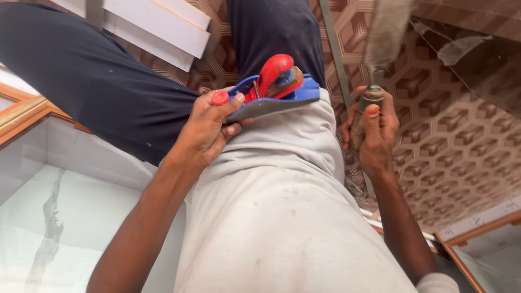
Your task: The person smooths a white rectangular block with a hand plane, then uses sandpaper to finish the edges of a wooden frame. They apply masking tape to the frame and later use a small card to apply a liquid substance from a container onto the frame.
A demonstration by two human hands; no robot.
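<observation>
My left hand grips a small hand plane with a blue body, a red handle and a grey sole, held up in front of my belly. My right hand is closed around the worn handle of a brush, whose dusty bristles point up and are blurred. The two tools are apart, the brush to the right of the plane. My pale shirt fills the lower middle of the view, and my dark trouser legs are above.
A brown floor with a cube pattern lies below. White boards lie at the top left. A wood-framed glass or marble panel is at the left, another framed panel at the bottom right.
</observation>
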